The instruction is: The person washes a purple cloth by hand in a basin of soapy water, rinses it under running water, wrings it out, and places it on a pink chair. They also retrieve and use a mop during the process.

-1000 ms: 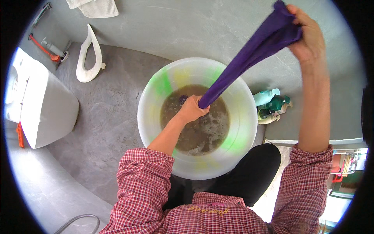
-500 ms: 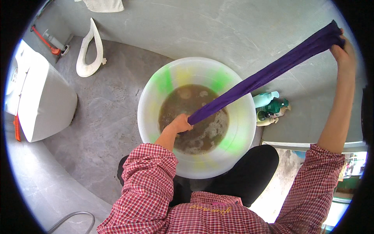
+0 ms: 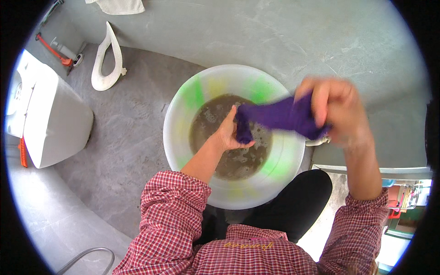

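A dark purple cloth [image 3: 279, 114] is drawn between my two hands above a big whitish tub [image 3: 176, 151] with green and yellow patches. Foamy grey-brown water [image 3: 236, 167] lies in the tub. Over the water, my left hand [image 3: 225, 133] holds a bunched end of the cloth between thumb and fingers. My right hand [image 3: 341, 110], smeared by motion, is closed round the other end, beyond the tub's right rim. The cloth's middle is slack and blurred.
Bottles stand right of the tub, mostly hidden by my right hand; a pale nozzle [image 3: 318, 141] shows. A white toilet seat [image 3: 103, 82] leans at the far wall. On the left are a white appliance-like box [image 3: 59, 119] and an orange-handled tool [image 3: 52, 49].
My right hand has come down and inward from the far right, so the stretched cloth is now short and bunched. My left hand has risen slightly from the water with its end.
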Demonstrator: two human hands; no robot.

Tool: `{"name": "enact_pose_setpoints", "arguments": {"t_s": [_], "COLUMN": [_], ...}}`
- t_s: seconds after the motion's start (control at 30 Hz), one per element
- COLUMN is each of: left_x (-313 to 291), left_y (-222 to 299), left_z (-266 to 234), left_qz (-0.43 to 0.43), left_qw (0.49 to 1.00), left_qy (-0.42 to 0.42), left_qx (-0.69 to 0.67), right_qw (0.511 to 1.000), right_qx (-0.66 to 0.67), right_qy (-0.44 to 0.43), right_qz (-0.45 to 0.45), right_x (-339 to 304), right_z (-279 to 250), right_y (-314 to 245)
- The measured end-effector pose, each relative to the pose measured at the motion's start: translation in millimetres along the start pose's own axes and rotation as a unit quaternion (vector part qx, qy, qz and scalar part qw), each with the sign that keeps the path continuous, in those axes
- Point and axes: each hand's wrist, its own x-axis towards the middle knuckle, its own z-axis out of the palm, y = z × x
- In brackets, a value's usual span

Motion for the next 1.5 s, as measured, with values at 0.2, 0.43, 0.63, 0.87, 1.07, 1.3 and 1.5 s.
{"name": "enact_pose_setpoints", "arguments": {"t_s": [0.2,0.43,0.63,0.87,1.07,1.3,1.5], "left_x": [15.4,-25.2,-55.8,-56.2,-58.0,-50.2,-33.4], "left_y": [1.5,8.0,-6.1,-31.7,-51.6,-46.5,-46.6], "left_z": [0.3,6.4,43.6,53.0,45.4,25.6,35.5], "left_qz": [0.015,0.046,0.041,0.100,0.040,0.153,0.156], "left_qw": [0.997,0.982,0.961,0.961,0.937,0.960,0.589], "left_qy": [0.067,-0.181,-0.272,-0.230,-0.291,0.016,0.280], "left_qx": [-0.044,-0.035,0.029,-0.114,-0.188,0.232,0.742], "right_qw": [0.948,0.964,0.906,0.726,0.652,0.878,0.930], "right_qx": [-0.011,0.231,0.274,0.639,0.708,0.402,-0.071], "right_qy": [-0.315,0.100,0.219,0.236,0.192,0.185,0.167], "right_qz": [0.034,0.089,0.236,-0.098,-0.192,0.181,0.320], "right_x": [-9.2,76.9,64.3,17.6,45.0,62.6,82.4], "right_z": [24.0,-68.6,-54.9,83.9,85.0,-11.1,-21.5], "right_y": [7.9,93.3,312.0,346.0,296.5,299.2,313.1]}}
